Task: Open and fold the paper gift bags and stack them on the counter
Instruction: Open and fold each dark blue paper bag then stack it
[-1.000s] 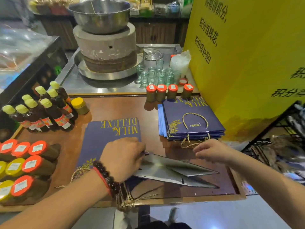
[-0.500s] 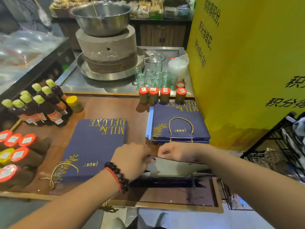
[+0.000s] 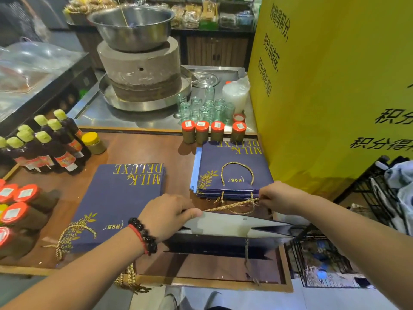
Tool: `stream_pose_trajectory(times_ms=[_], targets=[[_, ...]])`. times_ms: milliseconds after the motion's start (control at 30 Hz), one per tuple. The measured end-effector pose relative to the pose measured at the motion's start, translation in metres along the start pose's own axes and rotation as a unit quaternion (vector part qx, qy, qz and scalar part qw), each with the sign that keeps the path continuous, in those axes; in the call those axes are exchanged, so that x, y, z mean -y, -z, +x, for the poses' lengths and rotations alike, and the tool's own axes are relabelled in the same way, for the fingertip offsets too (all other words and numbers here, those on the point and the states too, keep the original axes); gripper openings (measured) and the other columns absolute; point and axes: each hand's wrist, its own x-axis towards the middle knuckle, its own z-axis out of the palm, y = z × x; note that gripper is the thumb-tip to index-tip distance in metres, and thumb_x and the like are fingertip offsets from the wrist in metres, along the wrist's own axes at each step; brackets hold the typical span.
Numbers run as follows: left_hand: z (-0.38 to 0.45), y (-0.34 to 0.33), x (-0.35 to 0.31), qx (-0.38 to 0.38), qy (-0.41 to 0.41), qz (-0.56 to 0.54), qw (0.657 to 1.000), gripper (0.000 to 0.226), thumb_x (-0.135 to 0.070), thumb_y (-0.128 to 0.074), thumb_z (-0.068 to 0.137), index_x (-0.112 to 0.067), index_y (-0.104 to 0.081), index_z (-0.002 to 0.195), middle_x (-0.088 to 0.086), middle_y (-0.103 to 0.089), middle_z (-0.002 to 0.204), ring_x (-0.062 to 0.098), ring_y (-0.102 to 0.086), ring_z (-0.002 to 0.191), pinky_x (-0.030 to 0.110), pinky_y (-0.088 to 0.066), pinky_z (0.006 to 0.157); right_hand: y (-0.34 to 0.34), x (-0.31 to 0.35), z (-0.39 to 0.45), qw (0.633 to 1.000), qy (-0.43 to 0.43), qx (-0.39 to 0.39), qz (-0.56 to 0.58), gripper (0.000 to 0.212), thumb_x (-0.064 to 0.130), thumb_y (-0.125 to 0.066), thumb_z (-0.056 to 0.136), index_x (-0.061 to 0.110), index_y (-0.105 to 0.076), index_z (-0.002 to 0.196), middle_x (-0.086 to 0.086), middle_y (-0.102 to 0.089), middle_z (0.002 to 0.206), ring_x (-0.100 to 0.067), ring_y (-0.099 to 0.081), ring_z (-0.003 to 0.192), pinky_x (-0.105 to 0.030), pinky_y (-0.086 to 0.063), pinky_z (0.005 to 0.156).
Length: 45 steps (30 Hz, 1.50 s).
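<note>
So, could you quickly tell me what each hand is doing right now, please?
Left hand: grips the open bag's rim.
Right hand: pinches its gold cord handle.

There is bare brown wooden surface [image 3: 143, 148] between the flat dark blue paper bag on the left [image 3: 118, 204] and the stack of dark blue paper bags on the right [image 3: 232, 173]. Dark glass bottles with green caps [image 3: 51, 144] block the left side. Small jars with red lids [image 3: 210, 133] stand along the back, and a big yellow board [image 3: 324, 97] closes the right side.
</note>
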Motion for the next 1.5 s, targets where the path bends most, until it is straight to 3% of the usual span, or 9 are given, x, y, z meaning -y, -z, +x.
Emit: stream_pose_trajectory(times_ms=[133,333,433,600,867,1033,1133,1300,1500], targets=[[0.005,-0.004,0.0,-0.024,-0.041,0.107,0.993,0.048,-0.053,-0.016,0.095,-0.029,-0.055,0.079,-0.01,-0.052,0.078,0.01,-0.052,0.078,0.026,-0.044,0.061,-0.012,-0.031,-0.003,0.997,-0.08,-0.004,0.002,0.019,0.019,-0.049,0.096,0.013,-0.066,0.097,-0.007,-0.069,0.099,-0.024,-0.063,0.093,-0.03,-0.045,0.074],[0.023,-0.008,-0.007,-0.002,-0.066,0.092,0.994,0.036,-0.019,-0.036,0.091,-0.032,-0.056,0.119,-0.009,-0.06,0.113,0.015,-0.055,0.107,0.037,-0.053,0.079,-0.031,-0.064,-0.013,0.981,-0.171,-0.027,0.083,0.015,0.009,-0.053,0.087,0.011,-0.065,0.078,-0.006,-0.068,0.081,-0.019,-0.067,0.077,-0.027,-0.048,0.064],[0.033,-0.01,-0.012,0.016,-0.081,0.105,0.991,0.037,-0.016,-0.037,0.092,-0.03,-0.058,0.118,-0.01,-0.058,0.113,0.014,-0.048,0.108,0.035,-0.051,0.081,-0.038,-0.074,-0.018,0.976,-0.191,-0.023,0.106,0.026,0.008,-0.057,0.086,0.023,-0.051,0.065,-0.002,-0.064,0.08,-0.019,-0.067,0.081,-0.021,-0.046,0.064],[0.044,-0.015,-0.028,0.032,-0.102,0.122,0.987,0.027,-0.034,-0.036,0.099,-0.025,-0.061,0.105,-0.008,-0.053,0.107,0.016,-0.043,0.106,0.032,-0.045,0.085,-0.047,-0.083,-0.025,0.962,-0.252,-0.019,0.101,0.012,0.011,-0.059,0.089,0.02,-0.058,0.081,-0.004,-0.063,0.093,-0.021,-0.063,0.095,-0.03,-0.053,0.083],[0.053,-0.012,-0.031,0.042,-0.12,0.119,0.985,0.027,-0.037,-0.038,0.1,-0.025,-0.06,0.109,-0.007,-0.053,0.11,0.016,-0.044,0.11,0.037,-0.048,0.085,-0.042,-0.094,-0.039,0.908,-0.363,-0.031,0.209,0.018,0.01,-0.061,0.09,0.012,-0.06,0.072,-0.009,-0.064,0.088,-0.022,-0.062,0.084,-0.028,-0.05,0.065],[0.064,-0.009,-0.067,0.043,-0.188,0.139,0.971,0.024,-0.037,-0.044,0.097,-0.021,-0.058,0.108,-0.002,-0.055,0.108,0.021,-0.049,0.107,0.037,-0.048,0.082,-0.015,-0.039,-0.025,0.795,-0.254,-0.032,0.55,0.013,-0.007,-0.061,0.089,0.003,-0.058,0.082,-0.018,-0.063,0.076,-0.02,-0.069,0.062,-0.032,-0.061,0.062],[0.071,-0.013,-0.082,0.052,-0.182,0.109,0.976,0.018,-0.034,-0.045,0.097,-0.019,-0.051,0.088,0.003,-0.056,0.1,0.027,-0.054,0.098,0.04,-0.049,0.078,0.002,-0.006,-0.017,0.806,-0.172,0.013,0.567,0.019,-0.01,-0.058,0.089,0.008,-0.061,0.085,-0.012,-0.064,0.078,-0.018,-0.069,0.064,-0.026,-0.056,0.056],[0.078,-0.021,-0.084,0.054,-0.161,0.081,0.982,0.017,-0.032,-0.045,0.096,-0.024,-0.043,0.081,0.005,-0.061,0.099,0.032,-0.056,0.093,0.039,-0.049,0.075,0.016,0.015,-0.021,0.877,-0.103,0.011,0.468,0.021,-0.002,-0.062,0.081,0.015,-0.074,0.082,-0.006,-0.068,0.072,-0.012,-0.056,0.059,-0.024,-0.044,0.055],[0.077,-0.026,-0.083,0.054,-0.156,0.049,0.985,0.018,-0.032,-0.044,0.095,-0.025,-0.038,0.079,0.004,-0.061,0.101,0.031,-0.056,0.096,0.04,-0.049,0.078,0.017,0.013,-0.03,0.835,-0.072,0.008,0.545,0.023,-0.01,-0.062,0.086,0.013,-0.061,0.092,-0.011,-0.067,0.077,-0.004,-0.057,0.052,-0.014,-0.039,0.045]])
